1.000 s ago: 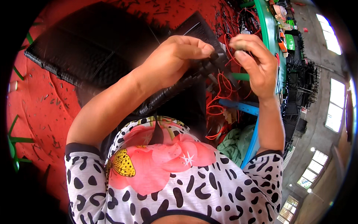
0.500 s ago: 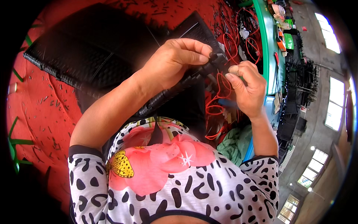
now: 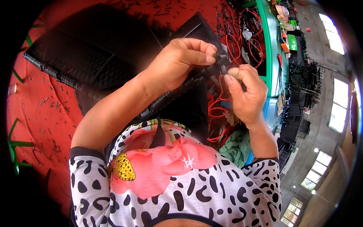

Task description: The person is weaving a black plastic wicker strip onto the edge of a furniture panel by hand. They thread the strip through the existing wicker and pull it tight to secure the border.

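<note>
A black woven panel [image 3: 85, 66] with a wrapped edge lies across my lap and stretches to the upper left. At its right-hand corner, flat black plastic strips [image 3: 223, 59] cross over the frame. My left hand [image 3: 176, 62] pinches a black strip there between thumb and forefinger. Close by on the right, my right hand [image 3: 249, 92] is closed, thumb against the bent forefinger, with a strip at its fingertips. A pale covering [image 3: 233, 72] shows on one of its fingers. The strip's far end is hidden among the fingers.
Red cord [image 3: 217, 111] hangs in loops beside the panel. A green-edged table [image 3: 269, 49] with tools stands at the right, a green cloth [image 3: 237, 147] below it. Red floor covering [image 3: 41, 113] with scattered black scraps spreads at the left, near green legs [image 3: 17, 143].
My right hand has moved slightly left, nearer the panel corner and my left hand. The left hand stays almost where it was, still pinching. The panel has not visibly moved.
</note>
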Demonstrator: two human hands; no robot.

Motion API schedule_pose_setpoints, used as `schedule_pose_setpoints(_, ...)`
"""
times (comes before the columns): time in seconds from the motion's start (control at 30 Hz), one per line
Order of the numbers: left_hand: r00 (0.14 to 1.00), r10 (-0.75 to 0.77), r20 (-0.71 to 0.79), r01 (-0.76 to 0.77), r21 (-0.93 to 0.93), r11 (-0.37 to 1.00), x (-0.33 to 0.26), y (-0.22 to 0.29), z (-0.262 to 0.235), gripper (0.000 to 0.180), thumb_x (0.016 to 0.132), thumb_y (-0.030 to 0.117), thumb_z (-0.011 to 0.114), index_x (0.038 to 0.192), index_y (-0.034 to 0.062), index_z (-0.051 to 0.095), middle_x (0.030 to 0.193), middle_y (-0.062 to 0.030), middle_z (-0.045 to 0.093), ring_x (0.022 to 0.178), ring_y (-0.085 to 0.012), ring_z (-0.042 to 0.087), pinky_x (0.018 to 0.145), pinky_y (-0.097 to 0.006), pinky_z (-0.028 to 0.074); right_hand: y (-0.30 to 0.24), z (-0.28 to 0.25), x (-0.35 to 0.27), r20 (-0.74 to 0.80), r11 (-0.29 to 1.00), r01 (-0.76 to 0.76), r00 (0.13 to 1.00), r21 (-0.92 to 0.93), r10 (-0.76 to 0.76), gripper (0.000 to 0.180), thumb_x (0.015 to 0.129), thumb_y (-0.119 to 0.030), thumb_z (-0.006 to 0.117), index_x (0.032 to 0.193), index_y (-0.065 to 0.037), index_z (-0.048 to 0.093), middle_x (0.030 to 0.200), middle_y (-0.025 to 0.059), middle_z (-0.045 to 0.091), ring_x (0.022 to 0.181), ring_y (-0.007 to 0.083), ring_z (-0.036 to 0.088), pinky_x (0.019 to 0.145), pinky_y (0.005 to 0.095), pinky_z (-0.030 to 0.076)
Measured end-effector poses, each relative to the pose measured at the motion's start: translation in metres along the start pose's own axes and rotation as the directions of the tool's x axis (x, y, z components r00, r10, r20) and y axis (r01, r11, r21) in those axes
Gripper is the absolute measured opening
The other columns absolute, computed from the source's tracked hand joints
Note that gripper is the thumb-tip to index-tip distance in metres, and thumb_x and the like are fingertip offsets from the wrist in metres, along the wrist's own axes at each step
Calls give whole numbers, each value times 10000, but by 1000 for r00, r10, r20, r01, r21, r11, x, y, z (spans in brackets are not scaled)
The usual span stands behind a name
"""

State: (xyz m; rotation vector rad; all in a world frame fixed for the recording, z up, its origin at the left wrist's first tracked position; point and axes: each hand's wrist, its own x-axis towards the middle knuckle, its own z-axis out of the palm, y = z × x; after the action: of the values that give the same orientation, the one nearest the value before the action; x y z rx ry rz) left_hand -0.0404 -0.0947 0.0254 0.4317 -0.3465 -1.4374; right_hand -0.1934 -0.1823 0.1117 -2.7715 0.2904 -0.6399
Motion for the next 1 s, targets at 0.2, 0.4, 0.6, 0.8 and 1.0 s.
schedule_pose_setpoints(0.2, 998, 48, 42, -47, -28, 998, 2, -1, -3, 49, 797, 39, 635, 846, 42, 639, 1034, -27, 596, 861, -91, 549, 830, -242, 422, 4, 5, 1, 29, 985, -160, 987, 64, 158, 80, 762, -38, 659, 762, -20, 581, 677, 94, 549, 619, 276, 521, 610, 343, 422)
schedule_pose_setpoints(0.4, 996, 56, 69, -55, -20, 998, -2, 4, -6, 61, 818, 81, 630, 864, 41, 627, 1038, -45, 601, 856, -90, 550, 831, -241, 420, 3, 17, 4, -2, 974, -199, 980, 103, 201, 125, 773, -64, 673, 734, -24, 561, 697, 98, 579, 660, 274, 558, 616, 337, 439)
schedule_pose_setpoints(0.6, 997, 79, -5, -79, 19, 997, -6, 0, 3, 173, 795, 44, 658, 957, -4, 626, 961, -30, 613, 829, -81, 560, 810, -232, 435, 6, 18, -3, -43, 978, -171, 983, 119, 177, 118, 758, -47, 686, 742, -20, 572, 693, 85, 576, 647, 256, 545, 608, 329, 439)
schedule_pose_setpoints(0.8, 980, 167, -106, -139, 229, 963, -6, 0, 9, 232, 778, 19, 668, 998, -21, 606, 782, 31, 590, 774, -64, 561, 790, -195, 426, 2, 20, 0, -66, 985, -141, 987, 103, 148, 117, 738, -40, 694, 747, -20, 579, 694, 75, 571, 656, 246, 544, 609, 323, 437)
schedule_pose_setpoints(1.0, 991, 105, -79, -90, 179, 980, -7, 2, 6, 231, 765, -4, 649, 992, -19, 606, 799, 21, 598, 752, -70, 566, 776, -207, 440, 15, 7, -5, -72, 996, -5, 997, 89, 12, 107, 724, -11, 686, 788, -7, 601, 770, 87, 554, 691, 218, 535, 623, 299, 433)
